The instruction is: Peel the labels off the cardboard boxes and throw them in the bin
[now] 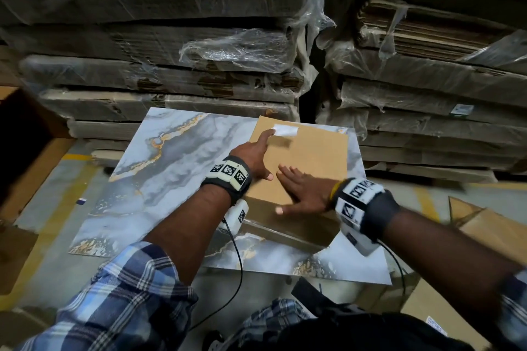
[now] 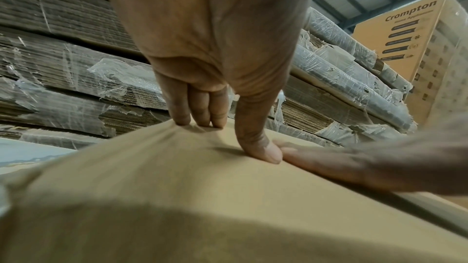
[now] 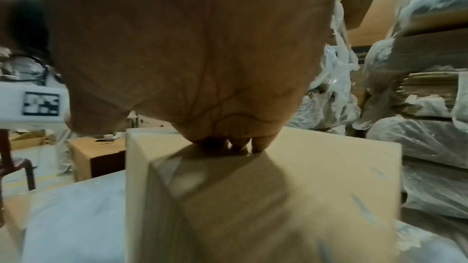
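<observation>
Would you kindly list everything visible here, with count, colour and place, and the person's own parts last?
Cardboard box: one, brown, on the marbled board.
Label: one, white, near the box's far edge.
Marbled board: one, grey, white and gold, under the box.
Wrapped cardboard stacks: several, brown under clear film, behind the board.
Printed carton: one, orange, far right in the left wrist view.
Open cartons: at least two, brown, right floor.
Wrist bands: two, black and white, on the wrists.
Left hand: fingertips at the label's left end; grip unclear.
Right hand: flat on the box top.
</observation>
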`<state>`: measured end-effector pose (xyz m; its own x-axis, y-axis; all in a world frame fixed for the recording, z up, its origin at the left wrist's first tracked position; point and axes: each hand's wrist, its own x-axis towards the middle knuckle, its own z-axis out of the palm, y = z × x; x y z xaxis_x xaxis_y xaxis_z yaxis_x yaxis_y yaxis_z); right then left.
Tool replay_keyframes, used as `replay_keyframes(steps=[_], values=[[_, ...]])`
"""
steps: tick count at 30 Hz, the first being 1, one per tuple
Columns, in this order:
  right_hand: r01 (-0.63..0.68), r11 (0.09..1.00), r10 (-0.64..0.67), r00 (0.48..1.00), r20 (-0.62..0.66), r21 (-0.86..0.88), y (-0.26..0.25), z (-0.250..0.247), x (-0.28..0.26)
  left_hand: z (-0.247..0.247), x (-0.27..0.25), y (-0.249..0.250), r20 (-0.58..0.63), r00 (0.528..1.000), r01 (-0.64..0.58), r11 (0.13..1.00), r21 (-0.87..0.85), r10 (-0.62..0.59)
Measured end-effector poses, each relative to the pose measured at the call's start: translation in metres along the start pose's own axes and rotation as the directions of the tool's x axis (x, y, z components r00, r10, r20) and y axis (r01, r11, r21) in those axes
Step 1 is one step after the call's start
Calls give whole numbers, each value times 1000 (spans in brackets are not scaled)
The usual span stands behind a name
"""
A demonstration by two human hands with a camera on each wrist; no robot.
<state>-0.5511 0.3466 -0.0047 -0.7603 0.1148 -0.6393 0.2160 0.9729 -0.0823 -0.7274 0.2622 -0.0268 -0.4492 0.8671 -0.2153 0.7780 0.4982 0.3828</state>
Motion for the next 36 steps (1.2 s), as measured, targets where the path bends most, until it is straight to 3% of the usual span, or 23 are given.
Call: replay_keyframes(steps=[3,9,15,21,25,28,33,36], values=[[45,999,-45,999,24,-23,14,-1,-8,0,1,-2,4,1000,12,1000,2,-12],[-128,991,130,991,-41,41,11,-23,22,-2,1,-2,3,1000,14,1000,-17,-14],[3,1000,-3,999,-35,17,6,5,-5,0,-1,-1,-14,1000,8,1000,-6,-8],[-202,977,206,977,-58,66,19,-25,27,-3,-3,0,-2,1000,9,1000,-27,-9],[-21,999,22,999,-35,24,-10,5,2,1,-4,-1,-5,1000,0,999,-40,-1],[37,999,-36,999,-28,23,5,11,-10,0,-3,-3,1,1000,-7,999,-49,7],[-212,973,219,973,-72,90,33,-21,24,-2,-2,-3,13,1000,-11,998,-56,12],[-161,982,170,982,-87,97,8,-9,19,-1,-3,-3,9,1000,-9,997,-70,10]])
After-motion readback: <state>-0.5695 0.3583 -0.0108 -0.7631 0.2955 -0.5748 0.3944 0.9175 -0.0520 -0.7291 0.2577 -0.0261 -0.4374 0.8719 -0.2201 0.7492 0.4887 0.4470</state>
